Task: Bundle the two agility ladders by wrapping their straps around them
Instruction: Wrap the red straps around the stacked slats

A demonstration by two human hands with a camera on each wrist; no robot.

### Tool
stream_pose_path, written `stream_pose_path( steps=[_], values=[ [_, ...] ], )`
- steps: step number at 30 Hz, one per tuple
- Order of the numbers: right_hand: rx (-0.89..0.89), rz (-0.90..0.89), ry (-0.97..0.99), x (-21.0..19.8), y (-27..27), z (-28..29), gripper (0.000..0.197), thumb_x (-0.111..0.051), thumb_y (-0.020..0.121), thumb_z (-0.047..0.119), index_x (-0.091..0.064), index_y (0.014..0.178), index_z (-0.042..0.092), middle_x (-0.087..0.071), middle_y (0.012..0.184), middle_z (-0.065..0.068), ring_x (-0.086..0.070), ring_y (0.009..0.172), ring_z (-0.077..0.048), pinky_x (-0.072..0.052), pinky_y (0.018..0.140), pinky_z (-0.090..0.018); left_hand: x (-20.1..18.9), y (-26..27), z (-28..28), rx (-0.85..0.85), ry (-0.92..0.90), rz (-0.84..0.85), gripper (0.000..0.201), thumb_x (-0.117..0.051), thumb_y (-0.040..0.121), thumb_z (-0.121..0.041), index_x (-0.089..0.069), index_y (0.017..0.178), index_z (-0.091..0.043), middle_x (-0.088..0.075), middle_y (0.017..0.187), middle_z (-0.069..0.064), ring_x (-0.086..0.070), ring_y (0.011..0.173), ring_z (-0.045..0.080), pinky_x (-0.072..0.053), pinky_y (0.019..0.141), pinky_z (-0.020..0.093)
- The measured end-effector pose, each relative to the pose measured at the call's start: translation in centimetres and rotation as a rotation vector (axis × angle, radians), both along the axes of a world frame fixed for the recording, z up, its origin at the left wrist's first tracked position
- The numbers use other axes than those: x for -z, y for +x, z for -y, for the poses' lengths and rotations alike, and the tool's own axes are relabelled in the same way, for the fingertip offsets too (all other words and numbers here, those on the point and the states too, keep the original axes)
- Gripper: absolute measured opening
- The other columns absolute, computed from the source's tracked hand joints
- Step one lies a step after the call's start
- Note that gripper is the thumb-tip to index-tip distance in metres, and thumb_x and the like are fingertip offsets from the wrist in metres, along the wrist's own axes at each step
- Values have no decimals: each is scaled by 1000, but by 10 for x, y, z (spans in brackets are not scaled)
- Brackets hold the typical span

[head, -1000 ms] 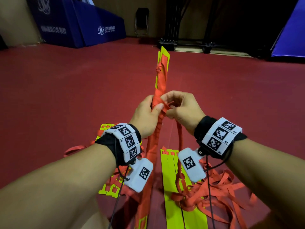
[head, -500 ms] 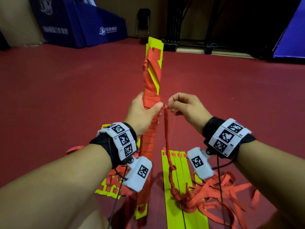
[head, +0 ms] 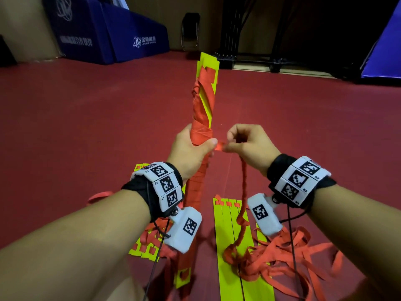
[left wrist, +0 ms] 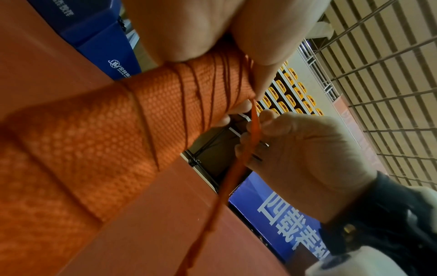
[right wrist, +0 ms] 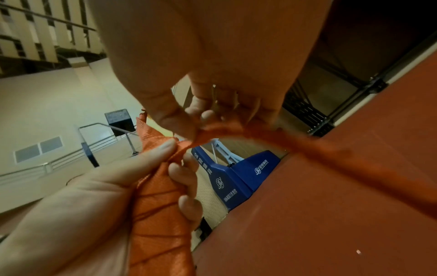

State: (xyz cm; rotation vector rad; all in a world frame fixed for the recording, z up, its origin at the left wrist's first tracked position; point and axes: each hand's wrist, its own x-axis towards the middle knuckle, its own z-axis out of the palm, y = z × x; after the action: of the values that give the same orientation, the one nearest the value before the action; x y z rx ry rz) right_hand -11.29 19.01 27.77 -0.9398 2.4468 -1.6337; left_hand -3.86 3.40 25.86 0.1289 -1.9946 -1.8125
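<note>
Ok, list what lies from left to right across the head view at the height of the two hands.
left hand gripping the wrapped ladder bundle → short strap end between the thumbs → right hand pinching the strap

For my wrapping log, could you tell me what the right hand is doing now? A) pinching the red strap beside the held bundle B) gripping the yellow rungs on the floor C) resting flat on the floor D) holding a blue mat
A: the right hand pinches the red strap just beside the bundle that the left hand grips upright.
</note>
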Motion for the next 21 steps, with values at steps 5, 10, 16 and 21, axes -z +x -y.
stream_pose_path(
  steps=[5, 10, 16, 21],
  values=[
    [-16, 23, -4, 1, 2, 1, 33, -59, 70, -15, -53, 71, 18, -52, 60, 10, -46, 55, -8, -41, 56, -26, -2, -1, -3, 25, 124, 21, 17, -68, 94, -7, -57, 94, -19, -66, 71, -1, -66, 62, 13, -58, 61, 37],
    [-94, 129, -100, 2, 3, 5, 4, -63, 96, 16, -64, 100, 16, -62, 84, 0, -58, 76, -11, -49, 81, -34, -3, 3, -5, 106, 157, 10, 13, -67, 95, -4, -60, 94, -15, -67, 72, 3, -65, 62, 18, -59, 57, 35],
    [-119, -46, 112, -2, 3, -1, 42, -58, 99, 42, -70, 82, 5, -53, 67, -3, -42, 64, -16, -33, 65, -35, 1, 0, 2, 59, 125, 3, 11, -75, 89, -7, -68, 92, -15, -70, 81, 9, -65, 71, 28, -60, 73, 61],
    [-148, -52, 88, -9, -1, -5, 19, -71, 92, 22, -70, 74, 17, -57, 67, -2, -46, 64, -14, -37, 64, -30, 2, -1, 2, 45, 80, -33, 12, -76, 88, -6, -68, 95, -12, -74, 88, 5, -68, 80, 12, -58, 80, 33]
  ],
)
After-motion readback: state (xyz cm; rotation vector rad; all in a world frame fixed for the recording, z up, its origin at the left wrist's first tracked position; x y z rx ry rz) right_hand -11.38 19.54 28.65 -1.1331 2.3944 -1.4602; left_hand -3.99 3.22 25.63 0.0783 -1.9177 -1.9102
